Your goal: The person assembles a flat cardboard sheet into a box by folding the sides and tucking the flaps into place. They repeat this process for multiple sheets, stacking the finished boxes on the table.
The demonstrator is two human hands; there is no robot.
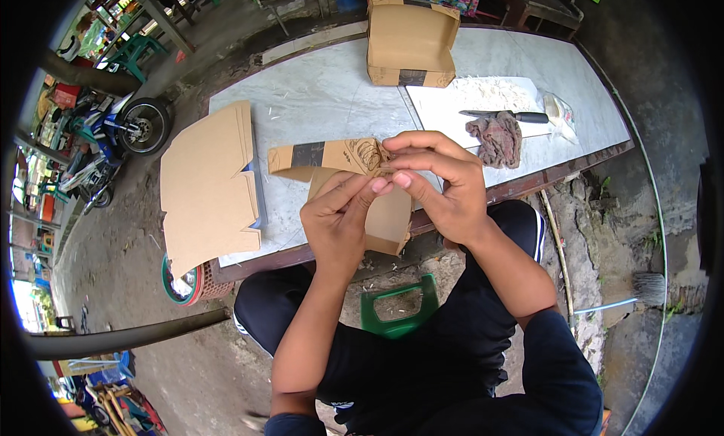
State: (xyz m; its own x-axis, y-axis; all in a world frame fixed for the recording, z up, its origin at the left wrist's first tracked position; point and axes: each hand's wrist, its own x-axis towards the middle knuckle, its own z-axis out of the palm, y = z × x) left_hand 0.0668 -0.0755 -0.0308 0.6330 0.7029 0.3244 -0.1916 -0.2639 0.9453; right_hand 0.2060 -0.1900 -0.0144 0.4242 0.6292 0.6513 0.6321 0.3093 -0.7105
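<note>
Over the near edge of the table, both my hands grip a partly folded brown cardboard box (pixel 332 156) at its printed corner. My left hand (pixel 339 214) pinches the corner from below with thumb and fingers. On the right side of that corner, my right hand (pixel 445 176) closes its fingers and thumb on the same cardboard. A black band crosses the raised side wall, and another panel hangs below, partly hidden behind my hands. To the left lie flat cardboard sheets (pixel 207 187) with notched edges, stacked and jutting past the table edge.
A folded box (pixel 411 40) stands open at the table's far side. On the right are a white board (pixel 441 108) with shreds, a black-handled knife (pixel 520 116), a crumpled cloth (pixel 498 140) and a plastic bag (pixel 559 116). A green stool (pixel 400 323) stands between my legs.
</note>
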